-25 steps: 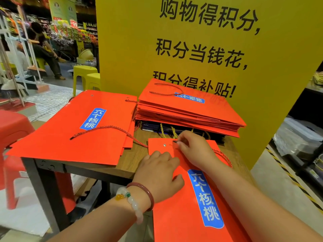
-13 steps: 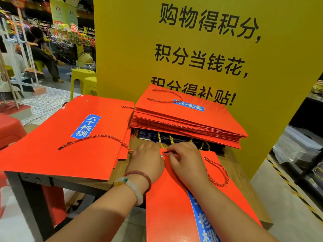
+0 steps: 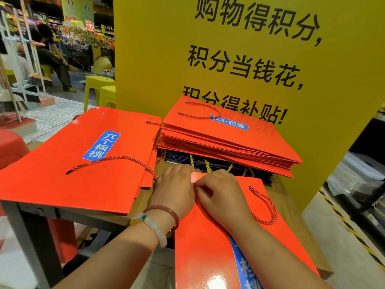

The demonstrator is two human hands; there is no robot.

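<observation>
yellow sign board (image 3: 156, 59) with black chinese lettering stands behind a wooden table (image 3: 285, 205). flat orange paper bags (image 3: 62, 174) lie spread on its left, with a neat stack (image 3: 208, 130) of the same bags at the back. nearest, one orange bag (image 3: 204, 247) lies flat, overhanging the front edge. the left hand (image 3: 175, 190) grips its top left corner; the right hand (image 3: 220, 195) pinches the edge just beside it. a red cord handle (image 3: 268, 207) loops from the right eyelet.

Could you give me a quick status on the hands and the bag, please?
Left hand, right hand pinch top corner of orange bag. Rope handle in one eyelet, other end hidden. Nothing in the way.
</observation>
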